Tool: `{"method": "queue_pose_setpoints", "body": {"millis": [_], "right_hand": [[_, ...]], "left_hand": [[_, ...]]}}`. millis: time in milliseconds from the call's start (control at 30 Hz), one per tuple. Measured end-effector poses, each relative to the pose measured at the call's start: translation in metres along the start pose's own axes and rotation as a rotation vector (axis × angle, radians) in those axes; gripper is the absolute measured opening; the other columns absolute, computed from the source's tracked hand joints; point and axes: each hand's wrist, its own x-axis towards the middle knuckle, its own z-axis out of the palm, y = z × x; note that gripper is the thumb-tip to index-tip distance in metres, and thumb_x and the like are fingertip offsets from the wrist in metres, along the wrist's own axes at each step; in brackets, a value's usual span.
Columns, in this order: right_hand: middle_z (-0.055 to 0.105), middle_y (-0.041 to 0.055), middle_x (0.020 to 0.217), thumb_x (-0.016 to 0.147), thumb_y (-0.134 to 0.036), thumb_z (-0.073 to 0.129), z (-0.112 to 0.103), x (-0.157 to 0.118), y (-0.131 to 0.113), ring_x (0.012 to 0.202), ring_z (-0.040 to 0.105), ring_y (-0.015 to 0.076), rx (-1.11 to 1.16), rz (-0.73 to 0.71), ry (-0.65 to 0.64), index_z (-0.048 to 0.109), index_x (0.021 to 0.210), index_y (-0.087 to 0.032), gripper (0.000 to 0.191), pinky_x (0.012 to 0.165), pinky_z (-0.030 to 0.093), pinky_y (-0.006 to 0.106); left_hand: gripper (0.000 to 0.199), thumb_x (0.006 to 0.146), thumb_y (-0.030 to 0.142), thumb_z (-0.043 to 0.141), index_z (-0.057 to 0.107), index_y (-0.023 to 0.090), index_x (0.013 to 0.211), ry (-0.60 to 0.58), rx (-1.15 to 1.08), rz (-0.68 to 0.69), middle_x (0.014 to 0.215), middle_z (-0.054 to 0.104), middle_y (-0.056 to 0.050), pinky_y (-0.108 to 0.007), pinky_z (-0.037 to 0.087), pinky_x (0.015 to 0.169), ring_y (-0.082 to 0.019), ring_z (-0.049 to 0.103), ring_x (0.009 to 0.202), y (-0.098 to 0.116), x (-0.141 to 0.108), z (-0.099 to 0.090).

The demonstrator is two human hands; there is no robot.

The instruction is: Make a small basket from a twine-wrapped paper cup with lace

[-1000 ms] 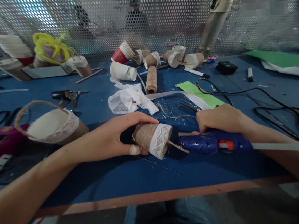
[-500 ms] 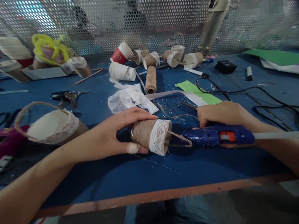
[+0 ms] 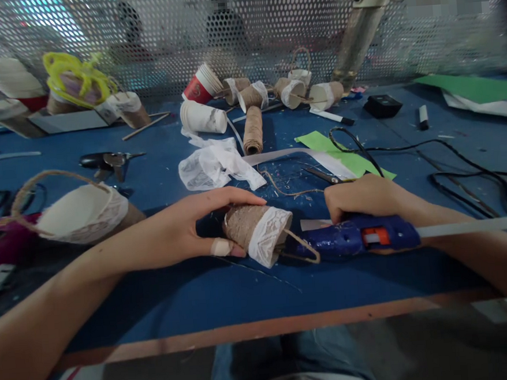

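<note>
My left hand [image 3: 195, 226] grips a small twine-wrapped cup [image 3: 242, 224] that lies on its side, thumb below and fingers above. White lace [image 3: 269, 236] rings the cup's rim, which faces right, and a thin twine handle [image 3: 312, 248] sticks out of it. In my right hand [image 3: 358, 200] is a blue glue gun [image 3: 343, 237] with a pale glue stick [image 3: 464, 227] coming out of its back. Its front end is at the cup's mouth; the tip itself is hidden. Behind the right hand lie scissors [image 3: 322, 175], partly covered by that hand.
A larger lace-rimmed basket [image 3: 81, 210] stands left, near a magenta glue gun [image 3: 2, 259]. White lace fabric [image 3: 217, 163], a twine roll [image 3: 253, 131] and green paper [image 3: 342, 155] lie behind my hands. Black cable [image 3: 441, 142] loops at right. Perforated metal panel [image 3: 173, 39] bounds the back.
The glue gun has shifted slightly left, its front closer in at the cup's mouth. The cup has tilted a little. The whole view has shifted slightly.
</note>
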Motion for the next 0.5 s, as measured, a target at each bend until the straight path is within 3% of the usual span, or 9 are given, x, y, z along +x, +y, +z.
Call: {"method": "queue_pose_setpoints", "body": {"millis": [500], "right_hand": [[0.057,-0.0011,0.078,0.087,-0.029,0.047,-0.0014,0.0011,-0.0025,0.064,0.048,0.0128,0.03,-0.021,-0.031,0.05,0.083,-0.022,0.009,0.06,0.026,0.027]], "left_hand": [[0.059,0.089,0.049,0.077,0.052,0.044,0.142,-0.008,0.008,0.023,0.144,0.06,0.004,-0.034,0.042,0.118,-0.026,0.056,0.133,-0.0009,0.0002,-0.0008]]}}
